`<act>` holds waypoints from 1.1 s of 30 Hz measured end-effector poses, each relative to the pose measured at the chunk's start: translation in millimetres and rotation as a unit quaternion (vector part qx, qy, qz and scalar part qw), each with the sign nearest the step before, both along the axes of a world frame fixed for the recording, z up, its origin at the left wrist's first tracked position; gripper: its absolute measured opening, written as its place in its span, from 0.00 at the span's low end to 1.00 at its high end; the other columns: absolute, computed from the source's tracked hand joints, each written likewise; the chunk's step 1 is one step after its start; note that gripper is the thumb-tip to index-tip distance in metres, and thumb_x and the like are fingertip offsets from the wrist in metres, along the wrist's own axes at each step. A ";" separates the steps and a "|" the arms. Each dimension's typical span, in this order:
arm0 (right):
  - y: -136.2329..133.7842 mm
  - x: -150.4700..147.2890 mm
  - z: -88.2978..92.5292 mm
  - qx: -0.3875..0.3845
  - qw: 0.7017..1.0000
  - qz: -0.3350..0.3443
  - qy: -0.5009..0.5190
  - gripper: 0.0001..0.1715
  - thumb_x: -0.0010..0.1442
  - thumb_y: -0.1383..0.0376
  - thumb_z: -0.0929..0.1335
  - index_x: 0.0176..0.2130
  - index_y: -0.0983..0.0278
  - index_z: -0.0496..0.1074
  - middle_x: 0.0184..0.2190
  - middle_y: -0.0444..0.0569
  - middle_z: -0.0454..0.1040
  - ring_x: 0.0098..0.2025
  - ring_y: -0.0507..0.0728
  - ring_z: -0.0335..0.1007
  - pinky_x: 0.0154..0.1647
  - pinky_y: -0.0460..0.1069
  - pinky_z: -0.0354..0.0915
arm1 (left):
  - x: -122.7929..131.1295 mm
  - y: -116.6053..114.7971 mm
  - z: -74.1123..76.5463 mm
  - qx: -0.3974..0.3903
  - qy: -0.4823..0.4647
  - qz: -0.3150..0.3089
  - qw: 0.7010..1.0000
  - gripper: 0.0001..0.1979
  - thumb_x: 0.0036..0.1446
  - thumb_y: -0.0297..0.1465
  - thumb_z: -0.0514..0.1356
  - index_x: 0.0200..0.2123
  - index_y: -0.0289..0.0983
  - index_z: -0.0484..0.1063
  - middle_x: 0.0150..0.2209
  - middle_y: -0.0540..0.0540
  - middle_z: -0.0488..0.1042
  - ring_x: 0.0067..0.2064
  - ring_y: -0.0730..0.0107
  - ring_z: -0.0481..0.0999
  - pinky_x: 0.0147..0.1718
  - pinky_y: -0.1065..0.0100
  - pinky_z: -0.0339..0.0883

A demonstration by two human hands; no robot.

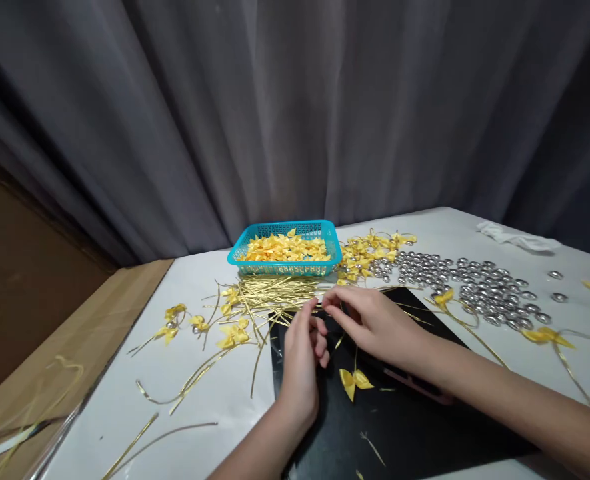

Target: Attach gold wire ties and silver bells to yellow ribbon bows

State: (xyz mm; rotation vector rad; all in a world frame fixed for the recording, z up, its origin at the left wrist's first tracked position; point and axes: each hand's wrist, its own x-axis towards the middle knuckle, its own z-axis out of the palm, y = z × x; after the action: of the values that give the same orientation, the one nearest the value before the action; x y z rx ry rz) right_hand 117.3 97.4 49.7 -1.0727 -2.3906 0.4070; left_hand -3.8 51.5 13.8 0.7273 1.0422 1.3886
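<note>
One yellow ribbon bow (pixel 355 381) is located on the wearer's side of the grip, below the right hand (pixel 369 320). Its thin stem (pixel 355 360), the long axis, runs away from the wearer toward that hand; the two main lobes flare at the near end. By the line of the stem, the right hand is nearer; the left hand (pixel 299 367) stands just beside, to the bow's left. Right thumb and forefinger tips are drawn close together, but whether they pinch the stem cannot be told. Left fingers are curled, their tips facing the right ones; what they hold, if anything, is not visible. Beneath the grip lies a black board (pixel 335 433) on a white table (pixel 235 413). Beyond the grip: a bundle of gold wires (pixel 279 293), then a turquoise basket (pixel 285 269) holding yellow ribbon pieces (pixel 287 248). Beyond and right of the grip: a heap of wired bows (pixel 369 252) and scattered silver beads (pixel 425 269). A grey curtain (pixel 295 113) backs the table; brown cardboard (pixel 115 313) lies far left.
</note>
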 end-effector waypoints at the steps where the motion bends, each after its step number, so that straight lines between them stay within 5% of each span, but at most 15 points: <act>1: -7.7 7.7 -2.5 0.021 1.000 0.010 -0.017 0.12 0.63 0.69 0.58 0.38 0.67 0.69 0.33 0.51 0.73 0.33 0.55 0.69 0.32 0.47 0.59 | -2.4 1.5 2.5 0.008 -0.016 -0.003 1.000 0.20 0.56 0.45 0.54 0.43 0.36 0.66 0.24 0.55 0.57 0.19 0.80 0.51 0.16 0.77 0.47; 6: -34.7 27.4 -18.2 0.041 0.996 0.070 -0.038 0.14 0.64 0.68 0.57 0.40 0.65 0.70 0.31 0.51 0.72 0.28 0.54 0.67 0.27 0.48 0.56 | -9.2 2.6 13.4 0.011 -0.067 0.010 0.998 0.14 0.53 0.37 0.61 0.37 0.31 0.71 0.20 0.57 0.55 0.18 0.83 0.49 0.15 0.80 0.46; 11: -49.2 23.7 -27.0 -0.146 0.975 0.002 0.166 0.11 0.63 0.60 0.62 0.38 0.63 0.70 0.24 0.45 0.69 0.21 0.49 0.58 0.21 0.44 0.55 | -4.5 -1.9 19.7 -0.031 -0.162 -0.005 0.986 0.05 0.53 0.28 0.58 0.28 0.32 0.70 0.20 0.54 0.64 0.19 0.84 0.60 0.17 0.82 0.57; 17: -50.8 20.7 -22.3 -0.336 0.877 -0.042 0.341 0.16 0.59 0.55 0.64 0.35 0.66 0.68 0.27 0.46 0.71 0.17 0.45 0.55 0.18 0.43 0.53 | 1.3 -8.4 27.6 -0.148 -0.287 -0.010 0.946 0.13 0.46 0.15 0.49 0.23 0.29 0.71 0.19 0.47 0.71 0.18 0.81 0.68 0.19 0.82 0.66; 21: -47.3 20.6 -24.4 -0.414 0.826 -0.069 0.377 0.20 0.60 0.54 0.64 0.28 0.68 0.68 0.16 0.40 0.63 0.14 0.43 0.50 0.18 0.42 0.52 | 4.8 -10.0 29.2 -0.143 -0.300 -0.019 0.943 0.12 0.50 0.14 0.52 0.27 0.29 0.73 0.24 0.46 0.75 0.21 0.80 0.73 0.23 0.81 0.71; 25: -43.2 20.1 -30.3 -0.463 0.772 -0.098 0.425 0.18 0.59 0.56 0.66 0.43 0.66 0.70 0.19 0.38 0.62 0.15 0.43 0.48 0.15 0.41 0.51 | 9.2 -9.8 27.3 -0.156 -0.285 -0.001 0.946 0.10 0.56 0.16 0.54 0.29 0.31 0.74 0.27 0.46 0.78 0.24 0.79 0.76 0.25 0.83 0.73; 29: -39.2 21.8 -38.9 -0.448 0.795 -0.075 0.401 0.27 0.59 0.57 0.66 0.56 0.62 0.64 0.22 0.39 0.62 0.17 0.43 0.50 0.17 0.40 0.53 | 14.4 -11.6 28.8 -0.167 -0.278 0.018 0.946 0.12 0.59 0.19 0.53 0.28 0.30 0.75 0.25 0.46 0.78 0.24 0.80 0.77 0.25 0.84 0.72; 33: -38.4 25.3 -41.0 -0.367 0.835 -0.030 0.409 0.28 0.57 0.57 0.68 0.57 0.57 0.64 0.33 0.43 0.66 0.19 0.42 0.55 0.17 0.40 0.55 | 18.2 -15.5 34.3 -0.169 -0.256 0.057 0.950 0.11 0.58 0.17 0.53 0.30 0.29 0.75 0.22 0.47 0.76 0.21 0.82 0.75 0.22 0.85 0.71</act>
State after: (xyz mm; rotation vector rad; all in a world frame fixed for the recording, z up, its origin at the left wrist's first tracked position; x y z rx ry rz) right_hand 142.7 59.0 8.7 -0.9572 -1.4142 1.4996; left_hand 14.4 35.9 48.1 0.0430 0.8780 1.3497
